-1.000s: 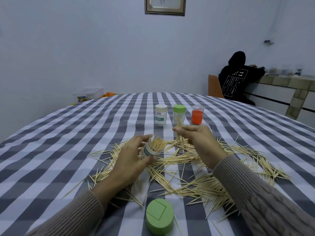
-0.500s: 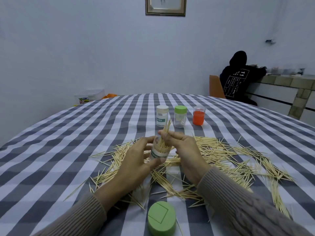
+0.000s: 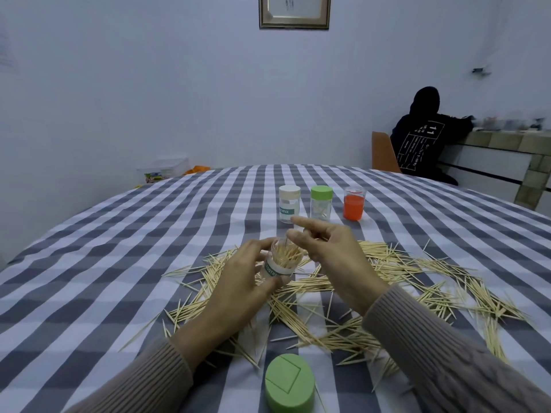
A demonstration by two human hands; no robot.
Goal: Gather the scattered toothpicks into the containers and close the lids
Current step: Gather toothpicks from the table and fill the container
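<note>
Round counter [image 3: 89, 263] with blue-grey and white checked cloth fills the lower frame. Behind it a pale wall with a framed picture [image 3: 294, 11] at the top edge. Far right, a seated person in a black hoodie [image 3: 423, 138] faces away on a tan chair [image 3: 383, 153] beside a tiled ledge [image 3: 507, 141]. Far left edge of the counter: clear plastic box [image 3: 164, 171] with something orange just beside it.

Scattered toothpicks [image 3: 402, 281] lie in a wide loose band across the counter's near middle, thickest under and to the right of the hands, thinner at the left.

Left hand [image 3: 238, 281], grey knit sleeve, grips an open jar [image 3: 278, 262] lifted a little off the counter, tilted, mouth toward the right; fingers curled round its labelled side, thumb underneath. Jar is well filled with toothpicks, tips showing at the mouth.

Right hand [image 3: 334, 257] is at the jar's mouth, thumb and a finger pinching what looks like a single toothpick, standing up at the mouth; index finger stretched out leftward, other fingers loosely curled.

Loose green lid [image 3: 289, 384] sits flat on the counter at the near edge, apart from the jar.

Three more containers stand in a row further back, near each other: white-lidded jar [image 3: 289, 204] on the left, green-lidded jar [image 3: 321, 202] in the middle with a few toothpicks inside, orange jar [image 3: 354, 203] on the right, no coloured lid visible on it.
</note>
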